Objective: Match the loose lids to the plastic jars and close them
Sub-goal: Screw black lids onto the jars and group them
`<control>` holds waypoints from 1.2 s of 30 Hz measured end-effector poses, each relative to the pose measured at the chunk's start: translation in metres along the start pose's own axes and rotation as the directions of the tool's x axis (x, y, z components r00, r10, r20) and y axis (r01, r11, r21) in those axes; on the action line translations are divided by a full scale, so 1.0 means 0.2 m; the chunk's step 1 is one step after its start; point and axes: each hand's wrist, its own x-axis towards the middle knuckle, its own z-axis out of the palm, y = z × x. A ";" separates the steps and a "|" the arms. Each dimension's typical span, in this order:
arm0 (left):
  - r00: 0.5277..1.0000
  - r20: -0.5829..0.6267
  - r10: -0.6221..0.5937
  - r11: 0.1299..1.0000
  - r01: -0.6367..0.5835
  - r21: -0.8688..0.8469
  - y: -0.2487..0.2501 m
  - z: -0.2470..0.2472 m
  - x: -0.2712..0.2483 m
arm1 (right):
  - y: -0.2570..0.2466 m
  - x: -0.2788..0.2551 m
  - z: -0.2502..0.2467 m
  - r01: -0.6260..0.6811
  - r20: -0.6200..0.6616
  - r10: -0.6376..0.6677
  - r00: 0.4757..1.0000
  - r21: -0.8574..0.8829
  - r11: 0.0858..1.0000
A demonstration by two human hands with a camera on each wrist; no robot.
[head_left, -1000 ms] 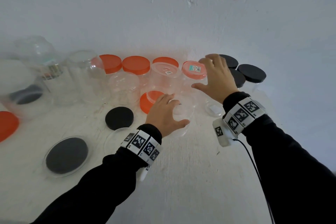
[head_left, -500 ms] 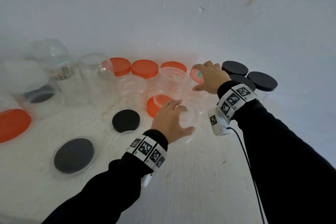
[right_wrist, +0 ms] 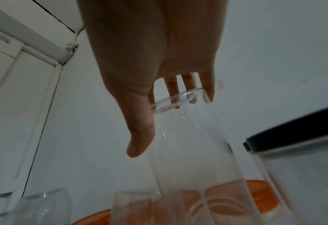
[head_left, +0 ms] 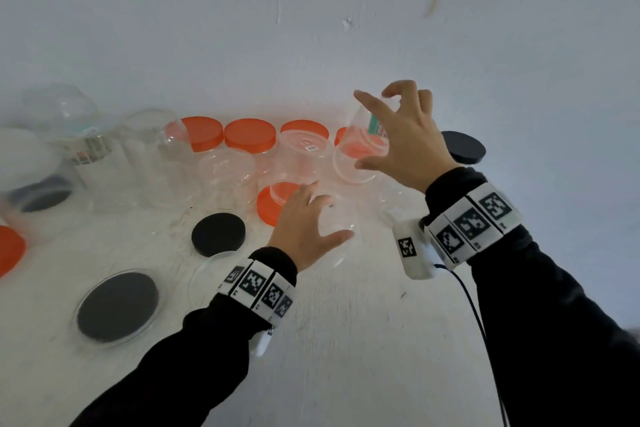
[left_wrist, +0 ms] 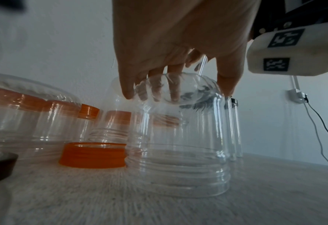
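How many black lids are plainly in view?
3: a small loose black lid left of the left hand, a large clear-rimmed black lid front-left, a third black lid behind the right hand; others may be hidden.

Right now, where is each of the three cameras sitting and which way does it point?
Head: worn high, looking forward and down at the table; shows both sleeves, the left hand and right hand.
Left wrist: low by the tabletop, looking along the left hand at the upside-down clear jar in its grip.
Right wrist: looking along the right hand at the lifted, tilted clear jar it grips.
Shared: head and left wrist both show the loose orange lid.
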 end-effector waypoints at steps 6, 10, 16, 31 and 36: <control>0.990 -0.113 0.083 0.996 -0.087 -0.028 -0.03 -0.13 -0.06 | -0.08 -0.17 -0.09 0.098 -0.235 -0.098 0.967 -0.014 0.995; 0.988 -0.132 0.084 0.996 -0.089 -0.028 -0.10 -0.31 -0.19 | -0.13 -0.23 -0.09 0.122 -0.330 -0.123 0.936 -0.023 0.992; 0.996 -0.080 -0.039 0.996 0.045 0.077 -0.31 -0.55 -0.41 | -0.27 -0.25 0.02 0.210 -0.359 -0.133 0.924 0.183 0.960; 0.848 0.276 -0.452 0.872 0.356 0.335 -0.65 -0.77 -0.83 | -0.69 -0.25 0.35 0.099 -0.081 -0.066 0.995 0.526 0.844; 0.820 0.329 -0.469 0.862 0.343 0.374 -0.66 -0.75 -0.83 | -0.75 -0.27 0.42 0.067 0.058 -0.113 0.992 0.514 0.855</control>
